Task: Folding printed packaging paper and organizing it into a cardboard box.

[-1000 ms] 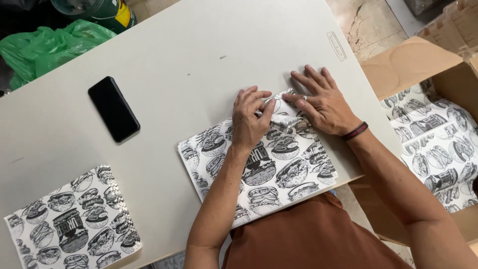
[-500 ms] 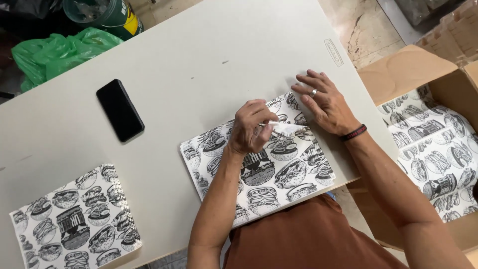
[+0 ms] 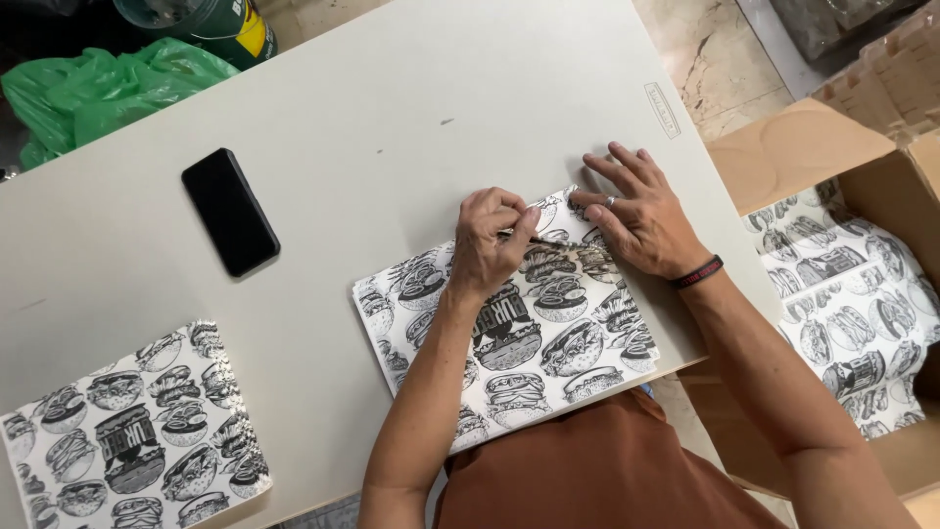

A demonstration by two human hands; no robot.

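At eight o'clock on the worktop [image 3: 392, 118] one folded printed sheet [image 3: 132, 431] is laid aside. Centrally, the printed paper sheet [image 3: 509, 338] is only partly creased: left hand [image 3: 490, 245] fingers pinched on its fold, right hand [image 3: 636, 211] pressed flat, fingers spread. Further sheets are waiting in the cardboard box [image 3: 842, 284] at three o'clock.

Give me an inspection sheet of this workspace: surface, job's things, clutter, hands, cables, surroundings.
Surface: pale table, a few small marks.
Job's things: printed sheet lies flat at the near edge, its top corner folded; second stack lies at the table's left corner.
Clutter: black phone, face down or screen off, apart from the sheets.
Hands: left hand pinches the sheet's top fold; right hand presses flat on the sheet's upper right corner, with a ring and a dark wristband.
Cables: nothing seen.
Surroundings: cardboard box with more printed sheets on the right; green plastic bag and a bucket beyond the far edge.
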